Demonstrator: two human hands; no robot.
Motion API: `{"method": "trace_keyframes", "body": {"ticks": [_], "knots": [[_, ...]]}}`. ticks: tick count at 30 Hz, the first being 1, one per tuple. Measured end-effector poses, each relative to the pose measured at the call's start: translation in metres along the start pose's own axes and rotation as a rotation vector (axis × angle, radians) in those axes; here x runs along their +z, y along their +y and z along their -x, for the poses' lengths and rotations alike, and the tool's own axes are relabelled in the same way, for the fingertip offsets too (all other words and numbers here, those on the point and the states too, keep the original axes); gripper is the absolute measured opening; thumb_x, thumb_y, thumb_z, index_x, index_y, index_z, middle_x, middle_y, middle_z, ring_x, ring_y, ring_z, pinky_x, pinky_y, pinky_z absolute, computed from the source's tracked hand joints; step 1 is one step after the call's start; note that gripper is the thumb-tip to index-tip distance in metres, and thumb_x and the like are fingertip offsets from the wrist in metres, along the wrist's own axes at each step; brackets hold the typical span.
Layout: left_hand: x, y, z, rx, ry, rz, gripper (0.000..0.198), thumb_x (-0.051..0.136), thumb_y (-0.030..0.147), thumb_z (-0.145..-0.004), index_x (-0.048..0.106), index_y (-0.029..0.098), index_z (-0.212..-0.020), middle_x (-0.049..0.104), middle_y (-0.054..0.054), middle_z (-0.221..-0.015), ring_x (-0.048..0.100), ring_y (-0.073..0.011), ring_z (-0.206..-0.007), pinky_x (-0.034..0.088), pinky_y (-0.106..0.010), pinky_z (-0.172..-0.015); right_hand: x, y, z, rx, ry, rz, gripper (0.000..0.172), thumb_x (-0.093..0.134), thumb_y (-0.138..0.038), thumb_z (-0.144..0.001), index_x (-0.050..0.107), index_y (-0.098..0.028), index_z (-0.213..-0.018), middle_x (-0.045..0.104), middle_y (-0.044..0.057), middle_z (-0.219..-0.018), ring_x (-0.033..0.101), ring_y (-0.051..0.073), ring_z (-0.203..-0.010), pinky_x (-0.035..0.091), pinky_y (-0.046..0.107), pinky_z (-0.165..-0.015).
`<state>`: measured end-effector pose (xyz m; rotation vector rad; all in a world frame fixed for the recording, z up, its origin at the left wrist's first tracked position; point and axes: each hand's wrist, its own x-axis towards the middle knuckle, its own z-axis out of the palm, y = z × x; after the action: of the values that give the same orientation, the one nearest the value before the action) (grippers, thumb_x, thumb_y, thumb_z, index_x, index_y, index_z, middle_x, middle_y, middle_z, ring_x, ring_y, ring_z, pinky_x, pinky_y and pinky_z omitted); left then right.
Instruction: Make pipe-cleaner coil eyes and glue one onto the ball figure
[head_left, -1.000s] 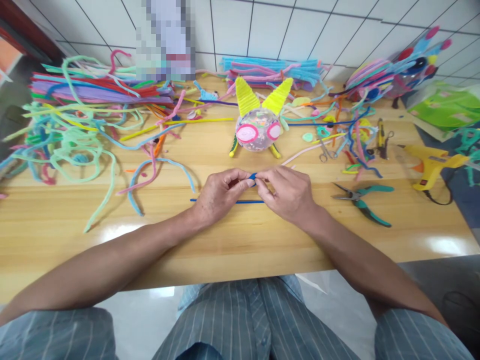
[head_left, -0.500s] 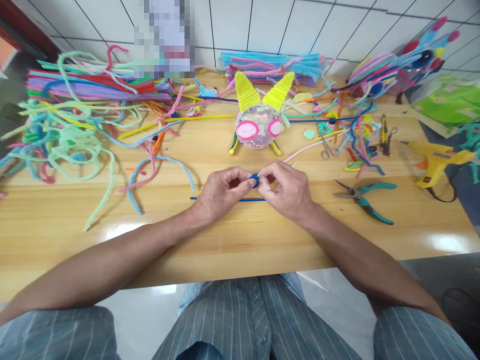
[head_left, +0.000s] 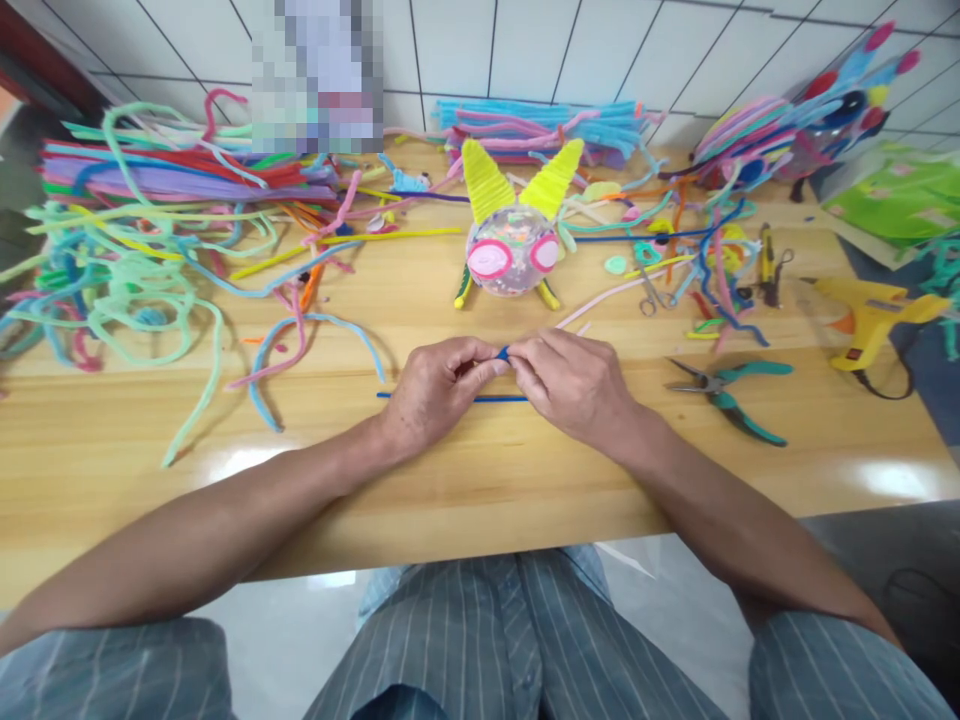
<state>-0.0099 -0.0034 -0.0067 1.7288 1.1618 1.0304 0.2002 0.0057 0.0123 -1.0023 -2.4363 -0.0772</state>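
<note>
Between the fingertips of both hands is a small coil of blue pipe cleaner [head_left: 503, 353], mostly covered by the fingers. My left hand [head_left: 442, 388] pinches it from the left with thumb and forefinger. From the right, my right hand [head_left: 571, 378] closes its fingers on the same coil. Under the hands a straight blue pipe cleaner [head_left: 495, 399] lies on the table, partly hidden. Just beyond stands a clear ball figure [head_left: 517, 262] with yellow wrapped ears, pink oval eyes and small green-and-yellow feet.
Teal-handled pliers [head_left: 731, 395] lie to the right, and a yellow glue gun [head_left: 862, 315] rests further right. Tangled pipe cleaners [head_left: 150, 300] spread over the left side. Bundles of blue and pink pipe cleaners [head_left: 540, 125] lie along the tiled wall. Small scissors [head_left: 655, 298] sit behind the pliers.
My right fingers have closed in over the blue coil, so less of it shows. My left hand keeps its pinch, and the view has shifted slightly.
</note>
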Motion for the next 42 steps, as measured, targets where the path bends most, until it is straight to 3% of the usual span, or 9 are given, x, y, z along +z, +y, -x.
{"method": "trace_keyframes", "body": {"ticks": [5, 10, 13, 15, 19, 25, 33, 37, 42], "knots": [[0.002, 0.001, 0.001, 0.074, 0.008, -0.058, 0.017, 0.072, 0.032, -0.095, 0.078, 0.018, -0.088, 0.072, -0.001, -0.072, 0.060, -0.0133, -0.065, 0.045, -0.025, -0.064, 0.004, -0.001, 0.000, 0.031, 0.065, -0.043, 0.015, 0.056, -0.013, -0.097, 0.065, -0.022, -0.091, 0.074, 0.004, -0.083, 0.069, 0.020, -0.077, 0.050, 0.033, -0.071], [0.002, 0.001, -0.002, -0.091, -0.037, 0.230, 0.032, 0.074, 0.049, -0.093, 0.075, 0.016, -0.090, 0.071, -0.002, -0.076, 0.058, -0.0133, -0.068, 0.047, -0.025, -0.065, 0.010, 0.001, -0.002, 0.154, 0.153, -0.223, 0.013, 0.058, -0.013, -0.093, 0.061, -0.023, -0.085, 0.070, 0.001, -0.075, 0.064, 0.016, -0.069, 0.047, 0.029, -0.065], [0.001, 0.000, -0.005, -0.169, -0.085, 0.350, 0.039, 0.076, 0.055, -0.091, 0.072, 0.016, -0.090, 0.063, 0.001, -0.070, 0.049, -0.0106, -0.061, 0.042, -0.023, -0.058, 0.011, 0.002, -0.004, 0.233, 0.180, -0.323, 0.011, 0.059, -0.013, -0.089, 0.061, -0.022, -0.083, 0.070, -0.001, -0.074, 0.062, 0.014, -0.065, 0.046, 0.027, -0.062], [0.001, -0.001, -0.006, -0.162, -0.084, 0.378, 0.037, 0.077, 0.054, -0.091, 0.071, 0.017, -0.092, 0.058, 0.003, -0.068, 0.046, -0.0099, -0.059, 0.039, -0.023, -0.055, 0.010, 0.001, -0.005, 0.307, 0.173, -0.386, 0.010, 0.059, -0.014, -0.088, 0.061, -0.022, -0.082, 0.069, -0.001, -0.073, 0.060, 0.013, -0.062, 0.045, 0.027, -0.061], [0.002, -0.001, -0.005, -0.064, -0.013, 0.387, 0.030, 0.077, 0.044, -0.093, 0.066, 0.020, -0.109, 0.061, 0.002, -0.076, 0.052, -0.0117, -0.066, 0.042, -0.024, -0.060, 0.008, -0.003, -0.007, 0.447, 0.134, -0.523, 0.009, 0.059, -0.017, -0.085, 0.059, -0.023, -0.079, 0.068, -0.002, -0.071, 0.057, 0.012, -0.059, 0.044, 0.026, -0.060], [0.003, -0.003, 0.002, 0.051, -0.001, 0.178, 0.010, 0.069, 0.028, -0.097, 0.066, 0.020, -0.102, 0.059, 0.002, -0.075, 0.052, -0.0109, -0.063, 0.041, -0.025, -0.060, 0.008, -0.009, -0.011, 0.579, 0.078, -0.662, 0.009, 0.059, -0.023, -0.085, 0.059, -0.023, -0.076, 0.061, -0.004, -0.064, 0.053, 0.012, -0.059, 0.041, 0.026, -0.059], [0.005, -0.005, -0.002, 0.020, 0.062, 0.149, 0.014, 0.076, 0.026, -0.090, 0.067, 0.020, -0.099, 0.052, 0.006, -0.064, 0.045, -0.0085, -0.055, 0.036, -0.022, -0.052, 0.011, -0.006, -0.009, 0.668, -0.029, -0.930, 0.017, 0.064, -0.036, -0.091, 0.065, -0.021, -0.086, 0.063, -0.002, -0.070, 0.054, 0.012, -0.062, 0.041, 0.027, -0.059], [0.004, -0.007, -0.003, 0.003, 0.115, 0.214, 0.019, 0.080, 0.032, -0.089, 0.070, 0.020, -0.099, 0.062, 0.003, -0.074, 0.049, -0.0092, -0.058, 0.040, -0.023, -0.054, 0.015, -0.006, -0.009, 0.699, -0.014, -1.116, 0.016, 0.070, -0.036, -0.085, 0.066, -0.020, -0.088, 0.066, -0.002, -0.076, 0.056, 0.012, -0.066, 0.045, 0.026, -0.063], [0.005, -0.011, -0.003, -0.026, 0.084, 0.232, 0.017, 0.080, 0.034, -0.090, 0.075, 0.019, -0.096, 0.067, 0.000, -0.074, 0.054, -0.0121, -0.062, 0.043, -0.025, -0.058, 0.015, -0.007, -0.009, 0.726, -0.024, -1.097, 0.015, 0.070, -0.034, -0.082, 0.064, -0.021, -0.086, 0.067, -0.001, -0.076, 0.057, 0.013, -0.067, 0.045, 0.027, -0.063]]}}
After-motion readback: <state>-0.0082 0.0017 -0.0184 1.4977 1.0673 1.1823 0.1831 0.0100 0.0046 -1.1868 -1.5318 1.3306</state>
